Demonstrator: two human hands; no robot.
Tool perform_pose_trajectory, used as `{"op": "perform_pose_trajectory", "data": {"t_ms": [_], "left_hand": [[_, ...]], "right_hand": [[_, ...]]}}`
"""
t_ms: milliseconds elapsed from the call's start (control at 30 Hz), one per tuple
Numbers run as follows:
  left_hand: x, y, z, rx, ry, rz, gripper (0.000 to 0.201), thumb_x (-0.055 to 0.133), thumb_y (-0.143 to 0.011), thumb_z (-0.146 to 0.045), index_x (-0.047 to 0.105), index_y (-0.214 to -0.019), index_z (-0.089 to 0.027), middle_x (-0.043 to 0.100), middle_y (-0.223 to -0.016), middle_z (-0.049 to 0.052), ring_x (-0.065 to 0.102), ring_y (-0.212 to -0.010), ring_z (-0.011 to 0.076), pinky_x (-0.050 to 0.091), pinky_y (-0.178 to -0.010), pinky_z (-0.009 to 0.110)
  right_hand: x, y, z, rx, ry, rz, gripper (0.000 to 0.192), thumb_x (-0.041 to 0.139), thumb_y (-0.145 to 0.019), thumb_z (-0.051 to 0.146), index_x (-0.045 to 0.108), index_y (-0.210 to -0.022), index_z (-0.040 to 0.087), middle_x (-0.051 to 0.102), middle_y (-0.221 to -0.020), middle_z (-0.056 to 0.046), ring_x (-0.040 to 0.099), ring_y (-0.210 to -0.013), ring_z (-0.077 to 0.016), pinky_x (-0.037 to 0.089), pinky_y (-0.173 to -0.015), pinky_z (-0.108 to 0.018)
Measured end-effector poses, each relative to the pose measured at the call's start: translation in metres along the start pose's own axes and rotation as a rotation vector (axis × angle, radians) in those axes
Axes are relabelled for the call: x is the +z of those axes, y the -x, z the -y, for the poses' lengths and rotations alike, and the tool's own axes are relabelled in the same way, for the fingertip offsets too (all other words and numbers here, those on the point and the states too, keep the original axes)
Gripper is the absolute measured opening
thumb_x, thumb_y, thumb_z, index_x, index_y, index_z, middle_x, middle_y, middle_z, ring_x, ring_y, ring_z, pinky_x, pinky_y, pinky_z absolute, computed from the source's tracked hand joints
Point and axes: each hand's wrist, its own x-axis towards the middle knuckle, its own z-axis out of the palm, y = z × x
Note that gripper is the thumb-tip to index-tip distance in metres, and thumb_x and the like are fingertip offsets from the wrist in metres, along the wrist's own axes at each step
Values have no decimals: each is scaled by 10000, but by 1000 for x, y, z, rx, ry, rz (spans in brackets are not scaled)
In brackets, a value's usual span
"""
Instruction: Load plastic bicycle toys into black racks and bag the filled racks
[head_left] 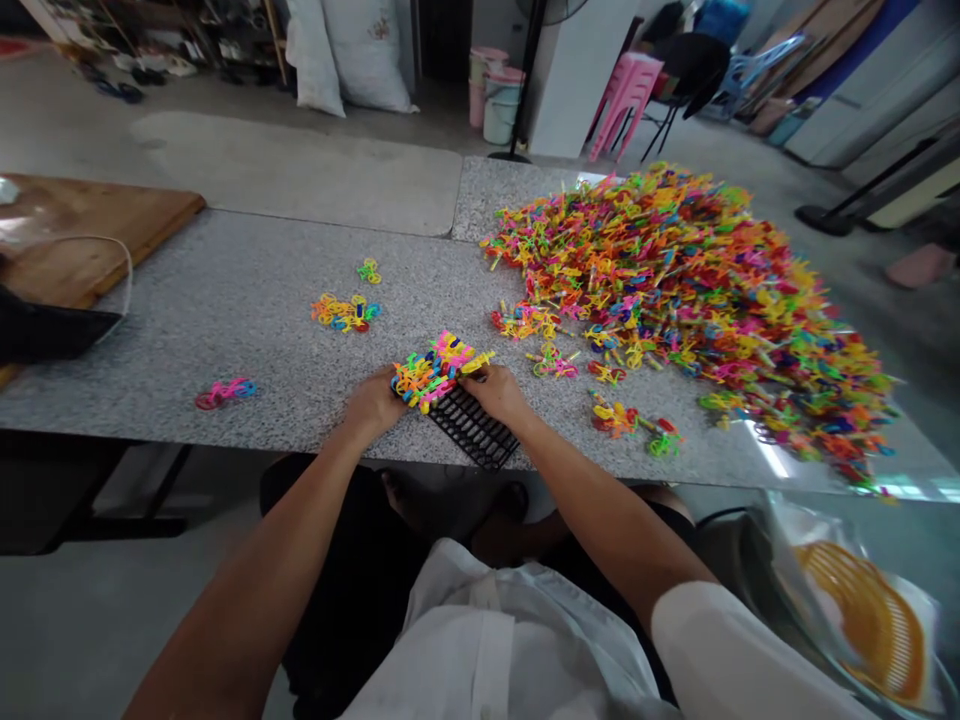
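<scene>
A black gridded tray (480,432) lies tilted at the table's front edge, its near corner reaching past the edge. Small colourful plastic toys (426,378) fill its far part, while the cells nearest my body are bare. My left hand (376,402) is closed around the tray's left side, with its fingertips partly hidden by the toys. At the tray's right side, my right hand (496,393) pinches a small yellow plastic toy (477,363) between thumb and fingers, just over the filled cells.
A big heap of similar toys (675,270) covers the table's right side. Loose clusters (345,312) lie left of the tray, and others (615,418) to the right. A wooden board (97,225) is at the far left. A yellow basket (870,620) sits below the table at right.
</scene>
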Motion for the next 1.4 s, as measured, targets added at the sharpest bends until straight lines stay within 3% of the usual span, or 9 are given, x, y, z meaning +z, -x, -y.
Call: {"op": "perform_pose_trajectory", "data": {"t_ms": [133, 233, 300, 533, 1067, 1400], "left_hand": [[0, 0, -1, -10, 2, -3, 277, 686, -940, -307, 810, -1173, -223, 779, -1247, 98, 741, -1132, 291, 584, -976, 354], [0, 0, -2, 10, 12, 1, 279, 675, -934, -262, 816, -1173, -224, 779, -1285, 91, 737, -1167, 293, 586, -1007, 358], [0, 0, -2, 25, 17, 3, 272, 681, -929, -258, 822, -1160, -231, 780, -1300, 80, 734, -1193, 294, 582, -1034, 358], [0, 1, -2, 29, 28, -14, 270, 693, -922, -250, 820, -1160, -233, 768, -1341, 83, 736, -1213, 288, 572, -1053, 344], [0, 1, -2, 37, 8, -10, 281, 702, -915, -259, 819, -1169, -228, 779, -1273, 89, 740, -1166, 295, 579, -1010, 351], [1, 1, -1, 18, -48, 2, 303, 682, -931, -325, 805, -1187, -220, 780, -1246, 107, 748, -1108, 301, 587, -931, 361]], "right_hand": [[-3, -3, -8, 38, -164, 19, 132, 758, -952, 301, 803, -933, 178, 801, -855, -34, 722, -777, -168, 502, -712, -241], [-2, -6, -13, 157, -334, 27, 196, 736, -952, 371, 772, -941, 179, 692, -664, 17, 595, -552, -130, 436, -561, -227], [-1, -7, -14, 179, -384, 37, 221, 741, -935, 402, 761, -923, 182, 645, -614, 39, 539, -506, -120, 409, -529, -226], [0, -5, -11, 18, -227, 9, 147, 781, -871, 316, 788, -847, 171, 758, -787, -1, 663, -747, -159, 478, -731, -255], [9, 5, -2, -94, 251, -48, 188, 663, -980, 256, 786, -1079, 155, 788, -1064, -102, 710, -982, -225, 500, -869, -291], [11, 9, 8, -37, 379, 9, 282, 614, -1047, 307, 765, -1231, 157, 768, -1253, -143, 718, -1143, -266, 516, -941, -311]]}}
